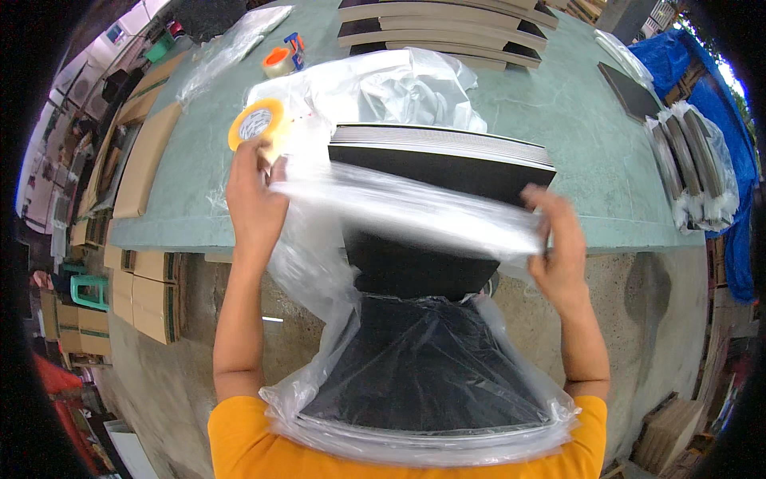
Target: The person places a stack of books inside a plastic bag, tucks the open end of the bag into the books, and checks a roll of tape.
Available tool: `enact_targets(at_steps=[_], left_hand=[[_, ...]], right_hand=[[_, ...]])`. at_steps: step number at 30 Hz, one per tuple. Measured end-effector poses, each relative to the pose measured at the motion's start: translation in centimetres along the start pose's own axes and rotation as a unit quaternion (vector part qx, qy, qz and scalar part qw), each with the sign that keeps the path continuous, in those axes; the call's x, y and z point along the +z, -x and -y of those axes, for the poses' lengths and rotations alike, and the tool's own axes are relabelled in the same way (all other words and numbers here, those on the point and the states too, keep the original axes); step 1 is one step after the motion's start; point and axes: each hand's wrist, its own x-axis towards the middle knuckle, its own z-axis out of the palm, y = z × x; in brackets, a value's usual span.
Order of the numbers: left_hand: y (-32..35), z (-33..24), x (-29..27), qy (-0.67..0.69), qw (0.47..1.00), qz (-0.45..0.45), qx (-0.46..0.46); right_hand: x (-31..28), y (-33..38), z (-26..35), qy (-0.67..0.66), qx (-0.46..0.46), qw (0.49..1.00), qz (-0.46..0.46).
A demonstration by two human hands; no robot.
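A strip of clear plastic film [415,209], smeared by motion, is stretched across a stack of black boards [439,160] with pale edges. Its left end is pinched in my left hand [257,188]. Closed fingers of my right hand [558,247] grip the other end. Just beyond my left fingertips is a yellow tape roll [257,124]; whether they touch it I cannot tell. Against my body rests another black board bundle [431,367] wrapped in a clear plastic bag [319,359]. The stack's near part reaches over the table edge, and its lower end meets this bundle.
White plastic sheeting [399,88] lies behind the stack on the green table [574,120]. An orange tape roll [278,62] and a blue tape dispenser [295,49] stand farther back. Stacked boards [439,36] fill the far middle. Wrapped bundles [694,164] sit at right, brown cartons [148,164] at left.
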Motion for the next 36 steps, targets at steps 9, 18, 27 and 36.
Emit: enact_targets(at_steps=[9,18,27,36], left_hand=[[0.3,-0.2,-0.4,0.138,0.971,0.111,0.164],[9.8,9.4,3.0,0.582,0.495,0.558,-0.324],[19.1,15.5,10.4,0.241,0.805,0.477,-0.258],[7.2,-0.8,-2.2,0.595,0.318,0.706,0.213]], right_hand=[[-3.3,1.2,-4.6,-0.338,0.195,0.92,0.027],[4.5,11.5,-7.7,-0.756,0.363,0.448,0.309],[15.6,23.1,-13.2,-0.435,0.532,0.641,0.342],[1.3,5.7,1.2,-0.685,-0.19,0.468,0.524]])
